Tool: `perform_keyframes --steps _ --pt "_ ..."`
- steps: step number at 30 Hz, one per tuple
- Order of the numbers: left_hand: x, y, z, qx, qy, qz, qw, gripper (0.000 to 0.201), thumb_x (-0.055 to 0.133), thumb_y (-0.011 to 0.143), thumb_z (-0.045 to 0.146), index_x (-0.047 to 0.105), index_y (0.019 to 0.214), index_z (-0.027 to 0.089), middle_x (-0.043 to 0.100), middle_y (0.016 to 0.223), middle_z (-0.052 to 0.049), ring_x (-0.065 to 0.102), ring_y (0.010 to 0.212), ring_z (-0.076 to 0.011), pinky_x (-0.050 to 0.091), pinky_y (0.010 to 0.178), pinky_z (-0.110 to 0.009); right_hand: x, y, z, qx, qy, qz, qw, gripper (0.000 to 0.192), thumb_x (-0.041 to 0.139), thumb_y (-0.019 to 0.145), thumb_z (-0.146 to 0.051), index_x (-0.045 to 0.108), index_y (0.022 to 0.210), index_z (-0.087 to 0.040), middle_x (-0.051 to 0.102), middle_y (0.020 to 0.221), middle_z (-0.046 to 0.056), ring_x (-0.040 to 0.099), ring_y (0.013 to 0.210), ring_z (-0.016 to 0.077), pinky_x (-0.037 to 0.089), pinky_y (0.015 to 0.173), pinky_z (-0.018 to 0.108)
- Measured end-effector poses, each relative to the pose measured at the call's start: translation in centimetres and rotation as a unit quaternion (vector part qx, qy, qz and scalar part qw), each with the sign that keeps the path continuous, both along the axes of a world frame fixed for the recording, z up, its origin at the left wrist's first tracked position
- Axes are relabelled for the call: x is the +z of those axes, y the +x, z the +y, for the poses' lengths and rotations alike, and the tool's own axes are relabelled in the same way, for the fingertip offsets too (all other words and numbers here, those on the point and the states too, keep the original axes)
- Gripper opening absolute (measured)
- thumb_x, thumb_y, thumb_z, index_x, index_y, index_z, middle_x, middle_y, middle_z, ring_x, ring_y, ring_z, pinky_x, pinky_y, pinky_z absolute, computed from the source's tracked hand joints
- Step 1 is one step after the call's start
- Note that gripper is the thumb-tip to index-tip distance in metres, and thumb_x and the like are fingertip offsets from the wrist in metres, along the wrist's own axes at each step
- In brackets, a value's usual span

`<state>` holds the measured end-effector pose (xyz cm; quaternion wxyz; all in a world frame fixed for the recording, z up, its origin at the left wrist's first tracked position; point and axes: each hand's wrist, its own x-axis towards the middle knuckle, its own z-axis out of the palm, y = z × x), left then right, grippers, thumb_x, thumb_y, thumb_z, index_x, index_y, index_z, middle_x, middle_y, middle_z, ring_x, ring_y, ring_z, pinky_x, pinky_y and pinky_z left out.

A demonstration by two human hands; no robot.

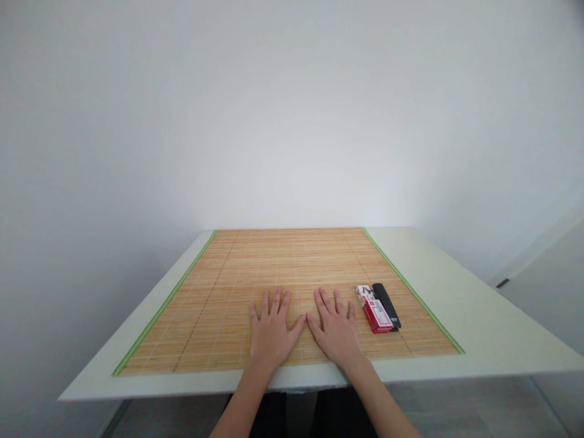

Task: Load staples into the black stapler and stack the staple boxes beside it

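Observation:
My left hand (271,331) lies flat, palm down, on a bamboo mat (219,286), fingers spread. Beside it, my right hand (336,328) rests the same way, and the two thumbs almost touch. Neither hand holds anything. Just to the right of my right hand lies a red and white small box (375,309), with a black stapler (387,304) along its right side. Both sit on the mat, a short gap from my right fingers.
The mat has green edging and covers most of a pale table (479,304) that stands against a white wall. A bare strip of tabletop runs along each side of the mat. A grey floor shows below the table's front edge.

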<state>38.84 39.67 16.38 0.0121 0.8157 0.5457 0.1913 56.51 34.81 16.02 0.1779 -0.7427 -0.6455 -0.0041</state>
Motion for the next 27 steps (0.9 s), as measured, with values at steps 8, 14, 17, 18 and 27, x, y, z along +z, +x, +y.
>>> perform_keyframes --steps 8,14,17,18,27 --pt "-0.2 -0.1 0.1 -0.001 0.008 0.014 1.000 0.074 0.037 0.097 0.071 0.035 0.160 0.032 0.026 0.170 -0.005 0.012 0.158 -0.0419 0.005 0.121 -0.071 0.3 -0.1 0.0 -0.003 -0.017 -0.007 1.000 0.068 0.039 0.103 -0.057 0.024 0.164 -0.032 0.025 0.169 -0.001 0.009 0.158 0.0364 0.002 0.123 0.065" --pt "-0.2 -0.1 0.0 -0.001 0.011 0.024 1.000 0.076 0.035 0.097 0.073 0.035 0.161 0.031 0.027 0.170 -0.005 0.012 0.158 -0.0410 0.005 0.123 -0.069 0.2 0.0 0.0 -0.003 -0.018 -0.005 1.000 0.068 0.039 0.102 -0.057 0.024 0.164 -0.033 0.023 0.170 -0.002 0.008 0.158 0.0362 0.002 0.124 0.065" --pt "-0.2 -0.2 0.1 0.000 0.006 0.025 1.000 0.075 0.036 0.097 0.072 0.036 0.160 0.030 0.025 0.170 -0.005 0.011 0.158 -0.0408 0.006 0.123 -0.068 0.2 0.2 0.2 -0.003 -0.017 0.011 1.000 0.067 0.044 0.101 -0.054 0.028 0.163 -0.032 0.027 0.169 -0.001 0.010 0.158 0.0354 0.002 0.124 0.064" --pt "-0.2 -0.1 0.2 -0.001 0.003 0.023 1.000 0.075 0.036 0.097 0.071 0.037 0.160 0.029 0.025 0.171 -0.006 0.011 0.158 -0.0407 0.006 0.124 -0.068 0.2 0.3 0.2 0.000 -0.018 0.021 1.000 0.067 0.045 0.101 -0.053 0.030 0.163 -0.032 0.028 0.169 0.000 0.012 0.158 0.0348 0.003 0.125 0.064" --pt "0.4 4.2 -3.2 -0.127 -0.147 -0.195 0.961 0.067 0.041 0.102 0.050 0.032 0.161 0.020 0.027 0.170 -0.007 0.018 0.159 -0.0269 0.009 0.130 -0.052 4.4 4.7 -2.6 0.039 0.163 0.170 0.971 0.059 0.043 0.102 -0.043 0.040 0.159 -0.026 0.040 0.164 0.005 0.023 0.157 0.0262 0.022 0.127 0.055"
